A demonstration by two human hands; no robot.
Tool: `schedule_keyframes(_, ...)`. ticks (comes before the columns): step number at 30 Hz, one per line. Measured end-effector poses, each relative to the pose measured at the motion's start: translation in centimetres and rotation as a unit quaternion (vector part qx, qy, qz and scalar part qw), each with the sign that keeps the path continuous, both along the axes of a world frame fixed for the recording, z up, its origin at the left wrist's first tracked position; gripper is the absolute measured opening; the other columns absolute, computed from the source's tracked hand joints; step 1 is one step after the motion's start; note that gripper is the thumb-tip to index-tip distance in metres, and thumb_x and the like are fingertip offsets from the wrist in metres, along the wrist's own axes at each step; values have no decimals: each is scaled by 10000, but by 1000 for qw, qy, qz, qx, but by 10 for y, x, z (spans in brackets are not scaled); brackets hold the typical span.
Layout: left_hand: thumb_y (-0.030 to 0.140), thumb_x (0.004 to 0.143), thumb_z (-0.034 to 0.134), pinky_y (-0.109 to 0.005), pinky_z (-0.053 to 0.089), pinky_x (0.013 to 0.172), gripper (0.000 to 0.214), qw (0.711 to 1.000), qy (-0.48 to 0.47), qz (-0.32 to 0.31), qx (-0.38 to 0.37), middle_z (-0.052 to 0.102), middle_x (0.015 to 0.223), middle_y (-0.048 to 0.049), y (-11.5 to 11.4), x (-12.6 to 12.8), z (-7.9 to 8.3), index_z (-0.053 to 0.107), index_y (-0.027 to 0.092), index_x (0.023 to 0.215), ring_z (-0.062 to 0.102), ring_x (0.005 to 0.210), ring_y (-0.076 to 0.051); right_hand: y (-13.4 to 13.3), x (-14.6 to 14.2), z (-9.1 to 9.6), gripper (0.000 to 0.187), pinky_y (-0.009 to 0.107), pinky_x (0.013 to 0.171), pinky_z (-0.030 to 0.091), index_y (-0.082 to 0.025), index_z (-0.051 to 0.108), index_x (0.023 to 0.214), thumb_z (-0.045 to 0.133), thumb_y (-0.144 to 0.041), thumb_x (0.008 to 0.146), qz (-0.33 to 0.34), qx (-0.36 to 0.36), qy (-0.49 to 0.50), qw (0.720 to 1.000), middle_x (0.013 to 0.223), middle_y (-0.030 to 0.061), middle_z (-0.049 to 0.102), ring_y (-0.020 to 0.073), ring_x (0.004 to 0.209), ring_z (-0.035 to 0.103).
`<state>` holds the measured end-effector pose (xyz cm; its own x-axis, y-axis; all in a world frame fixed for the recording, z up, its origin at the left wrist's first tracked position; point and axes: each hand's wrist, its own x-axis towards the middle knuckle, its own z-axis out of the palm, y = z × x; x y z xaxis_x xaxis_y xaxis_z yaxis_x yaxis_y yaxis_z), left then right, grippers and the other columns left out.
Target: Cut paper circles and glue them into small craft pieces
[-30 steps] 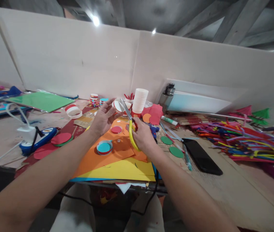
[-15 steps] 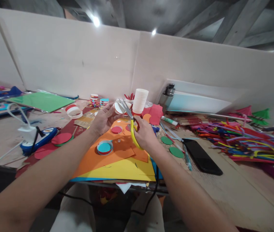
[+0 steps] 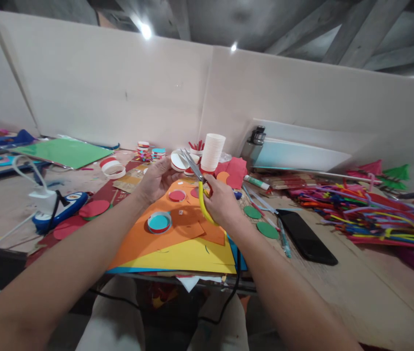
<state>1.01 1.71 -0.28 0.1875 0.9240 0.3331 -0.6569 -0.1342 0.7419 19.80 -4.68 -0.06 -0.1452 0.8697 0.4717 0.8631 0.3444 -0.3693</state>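
My left hand (image 3: 158, 179) pinches a white paper cup piece (image 3: 178, 162), its round face turned toward me. Yellow-handled scissors (image 3: 202, 197) are gripped by my right hand (image 3: 221, 200), their blades pointing up and left. The blades are apart and lie at the right edge of the cup piece; whether they touch it I cannot tell. Beneath my hands lie orange paper (image 3: 178, 229) and yellow paper (image 3: 207, 258). On the orange sheet rests a shallow ring with a blue inside (image 3: 159, 223), and a pinkish-red disc (image 3: 177, 196) lies farther back.
Behind my hands stands a stack of white paper cups (image 3: 213, 151). To the right are green discs (image 3: 267, 230), a black phone (image 3: 306, 237) and a heap of coloured pipe cleaners (image 3: 360, 212). At left sit a blue power strip (image 3: 61, 212) and paper rings (image 3: 114, 169).
My hands and the scissors stay almost in place; the cup piece has shifted and turned slightly. The whole view has moved a little.
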Motion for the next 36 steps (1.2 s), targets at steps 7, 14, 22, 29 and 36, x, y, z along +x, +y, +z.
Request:
schedule_keyframes(7,452,891,613,-216,564,592,314,1000,-9,-6,-18,747,837,-55,2,0,1,687,153,950,697,721,-143,-3,-1,3,292,268,626,372,-222,645,1136,572,-325,873,-5,5,-11,1000,945,80,709,204,753,610)
schedule_keyframes(14,421,827,705,-234,582,670,277,999,-13,-11,36,747,899,-45,3,1,-6,681,166,933,710,783,-149,-3,-2,2,286,276,616,360,-222,645,1124,562,-350,882,-19,10,-26,999,932,91,713,233,798,634)
schedule_keyframes(22,442,835,692,-210,559,607,304,1000,-14,-14,12,756,892,-57,4,1,-3,685,156,937,718,781,-154,-4,-2,2,309,283,649,389,-217,630,1152,551,-343,881,-13,3,-31,999,946,96,688,220,786,612)
schedule_keyframes(29,422,853,672,-213,533,562,283,999,14,-42,30,757,871,-79,-2,5,-3,690,144,902,718,777,-173,-2,1,0,416,304,698,413,-205,582,1273,532,-354,888,-20,10,-38,999,972,116,665,230,819,596)
schedule_keyframes(36,487,848,658,-219,512,533,337,999,18,-40,19,760,897,-78,1,1,0,692,154,888,722,800,-189,-3,0,4,343,291,656,377,-215,622,1193,543,-359,892,-18,8,-50,999,933,103,687,236,805,614)
